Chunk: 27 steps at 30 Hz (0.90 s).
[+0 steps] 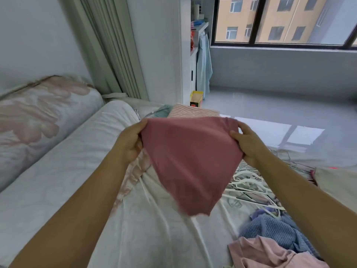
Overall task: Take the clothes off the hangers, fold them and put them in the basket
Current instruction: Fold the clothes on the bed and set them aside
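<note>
**Partway through: one pink piece in hand, more waiting, no basket in sight**

On the left, a floral bolster [38,117] lies along the bed [77,171], which serves as the folding surface. Above the middle of the bed, the left hand [131,144] grips one upper corner of a dusty-pink garment [191,161], with the thumb on top and the fingers curled under the cloth. The garment is off its hanger and held in the air. It is stretched flat along its top edge and hangs to a point below, so I judge its folding is only beginning.

Just beyond it, at the far edge of the bed, a striped pink cloth [191,112] lies neatly squared beside something teal [164,111]. These look like finished folds that have not been put in a basket.

The right hand [249,146] pinches the opposite corner, with the thumb pressed over the fabric and the fingers closed behind it.

To the right of the garment, a loose heap of bare white hangers [249,182] suggests several pieces have been stripped. Near right, a blue knit [270,227] and a pale pink garment [270,252] lie crumpled and unfolded, and a cream cloth [336,182] lies at the right edge.

No basket is in view, so the last step seems to remain for everything.
</note>
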Tool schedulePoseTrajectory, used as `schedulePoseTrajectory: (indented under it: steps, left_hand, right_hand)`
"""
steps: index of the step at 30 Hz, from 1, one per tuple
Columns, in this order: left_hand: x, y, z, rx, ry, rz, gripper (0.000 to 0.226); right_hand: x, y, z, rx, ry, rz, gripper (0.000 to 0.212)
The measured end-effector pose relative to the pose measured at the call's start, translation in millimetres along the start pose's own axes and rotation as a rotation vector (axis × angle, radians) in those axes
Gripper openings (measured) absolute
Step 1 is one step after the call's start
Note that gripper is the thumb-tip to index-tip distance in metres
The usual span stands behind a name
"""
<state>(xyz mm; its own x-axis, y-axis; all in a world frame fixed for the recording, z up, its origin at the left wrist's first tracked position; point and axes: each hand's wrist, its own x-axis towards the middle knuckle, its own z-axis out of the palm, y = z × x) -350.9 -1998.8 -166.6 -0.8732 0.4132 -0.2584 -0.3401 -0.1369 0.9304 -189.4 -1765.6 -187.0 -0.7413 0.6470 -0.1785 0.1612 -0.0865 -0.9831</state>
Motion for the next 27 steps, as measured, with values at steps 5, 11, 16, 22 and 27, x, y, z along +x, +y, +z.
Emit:
schedulePoseTrajectory:
  steps: [5,11,16,22,27]
  left_hand:
    - [-18.1,-24.3,-14.9,0.119,0.023,0.024,0.025]
    - [-42.6,-198.0,-72.0,0.284,0.072,-0.294,0.015]
    - [-77.1,-382.0,-142.3,0.584,0.1,-0.56,0.021]
    - [-120.5,-437.5,-172.1,0.445,0.198,-0.742,0.016]
    - [-134.1,-408.4,-156.1,0.344,0.233,-0.766,0.012]
  right_hand:
    - [-7.1,21.7,-2.7,-0.202,0.099,-0.003,0.033]
    - [-58.9,196.3,-6.4,-0.362,0.127,0.268,0.027]
    - [-117.2,365.3,-13.9,-0.585,0.014,0.632,0.025]
    - [-165.3,477.5,-37.6,-0.596,-0.013,0.718,0.116]
    - [-156.1,404.3,-23.4,-0.443,-0.043,0.9,0.041]
